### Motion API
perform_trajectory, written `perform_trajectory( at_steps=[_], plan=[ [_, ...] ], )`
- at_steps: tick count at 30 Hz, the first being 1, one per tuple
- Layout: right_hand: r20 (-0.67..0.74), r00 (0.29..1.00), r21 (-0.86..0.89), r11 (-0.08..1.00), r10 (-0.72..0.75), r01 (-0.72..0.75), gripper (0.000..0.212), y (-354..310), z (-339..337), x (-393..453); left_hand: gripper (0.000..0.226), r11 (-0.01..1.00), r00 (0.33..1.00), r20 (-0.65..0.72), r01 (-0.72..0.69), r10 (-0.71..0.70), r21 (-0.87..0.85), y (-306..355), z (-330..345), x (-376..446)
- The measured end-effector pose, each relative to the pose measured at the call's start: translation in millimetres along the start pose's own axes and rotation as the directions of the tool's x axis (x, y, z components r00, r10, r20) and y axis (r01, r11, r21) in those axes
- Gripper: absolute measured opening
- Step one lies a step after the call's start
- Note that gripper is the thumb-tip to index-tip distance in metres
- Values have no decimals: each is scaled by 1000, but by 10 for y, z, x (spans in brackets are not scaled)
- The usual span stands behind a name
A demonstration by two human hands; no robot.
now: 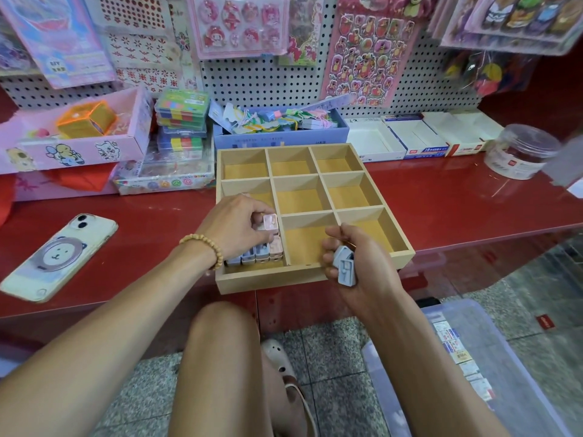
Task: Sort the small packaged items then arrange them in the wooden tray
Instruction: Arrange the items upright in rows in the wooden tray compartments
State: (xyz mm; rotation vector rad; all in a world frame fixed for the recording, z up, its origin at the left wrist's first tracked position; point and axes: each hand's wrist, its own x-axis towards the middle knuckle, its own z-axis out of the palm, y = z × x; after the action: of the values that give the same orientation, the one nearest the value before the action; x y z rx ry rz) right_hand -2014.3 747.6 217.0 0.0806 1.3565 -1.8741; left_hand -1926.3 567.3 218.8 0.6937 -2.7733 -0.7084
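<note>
Bare arms; wooden bead bracelet (206,247) on left wrist; pale clog (279,361).

Matt, pale wood is seen on the tray (315,280); the red shelf (441,200) is glossy, and the storage bin (492,357) is clear plastic.

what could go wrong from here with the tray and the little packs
The wooden tray appears to overhang the front edge of the red shelf; pressing into its near-left compartment might tip it off. The left hand pinches a pink pack above the tightly packed row, so pushing it in could knock the others over. The right hand loosely holds blue packs beyond the tray's edge; one may slip to the floor.
</note>
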Motion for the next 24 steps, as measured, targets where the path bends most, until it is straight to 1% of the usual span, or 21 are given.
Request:
perform_trajectory(
  at_steps=[4,8,11,12,14,15,16,18,20,24],
  plan=[
    [3,1000,-4,1000,-13,13,18,-4,-36,-2,45,999,998,43,40,-39,-18,4,16,60],
    [5,1000,0,1000,-15,15,17,6,-58,15,47,998,998,50,45,-43,-41,3,51,88],
    [2,1000,-9,1000,-23,23,17,11,-49,13,55,996,995,84,64,-58,-69,-5,17,89],
    [-2,1000,-11,1000,-26,26,17,11,-45,11,57,996,995,82,68,-63,-64,-2,-6,77],
    [-12,1000,-5,1000,-28,28,18,12,-40,14,50,998,999,-4,49,-49,-45,31,-45,16],
    [-13,1000,0,1000,-27,27,19,11,-35,11,45,997,998,-55,14,-18,-73,78,-56,-39],
    [-14,1000,7,1000,-25,25,20,13,-23,11,40,991,997,-73,-47,38,-128,147,-61,-111],
    [-20,1000,40,999,-12,13,22,22,13,5,40,951,978,-18,-207,209,-228,327,-46,-277],
    [-24,1000,59,998,0,1,23,42,38,9,43,913,940,42,-316,337,-260,492,13,-401],
    [-7,999,55,998,33,-33,24,81,14,10,38,877,914,15,-384,405,-287,644,138,-462]
  ],
)
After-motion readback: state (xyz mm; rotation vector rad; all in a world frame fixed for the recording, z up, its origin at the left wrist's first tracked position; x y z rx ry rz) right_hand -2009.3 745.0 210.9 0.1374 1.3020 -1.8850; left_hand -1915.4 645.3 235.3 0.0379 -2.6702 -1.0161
